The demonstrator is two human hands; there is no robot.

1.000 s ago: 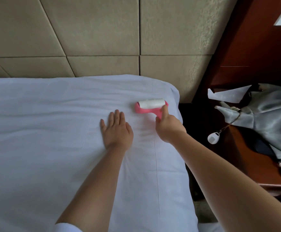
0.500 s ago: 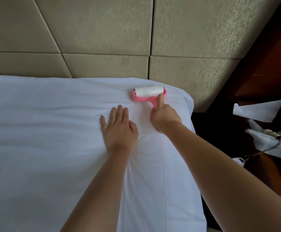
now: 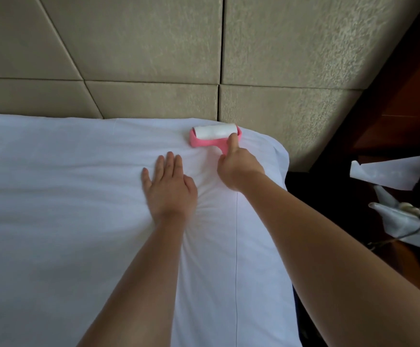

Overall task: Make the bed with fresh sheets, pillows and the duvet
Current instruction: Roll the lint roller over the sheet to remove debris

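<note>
- Head view: white sheet [image 3: 78,221] lies stretched over the mattress, its far edge up against the padded headboard [image 3: 153,58]; faint wrinkles fan out around the pressing palm.
- Pink lint roller [image 3: 215,136] rests on the sheet at the far right corner, just short of the headboard. Long axis runs left-right, parallel to the headboard; handle points back toward the person.
- Right hand [image 3: 239,169] grips the handle, fingers curled round it, thumb laid forward along the frame. It sits directly behind the roller.
- Left hand [image 3: 170,189] lies flat on the sheet, fingers straight, just left of the right hand, nearer the person than the roller.
- Judgement: little sheet remains ahead; the next stroke likely runs back or sideways.
- Bedside table [image 3: 404,259] to the right carries grey fabric [image 3: 389,211] and paper [image 3: 391,174].
</note>
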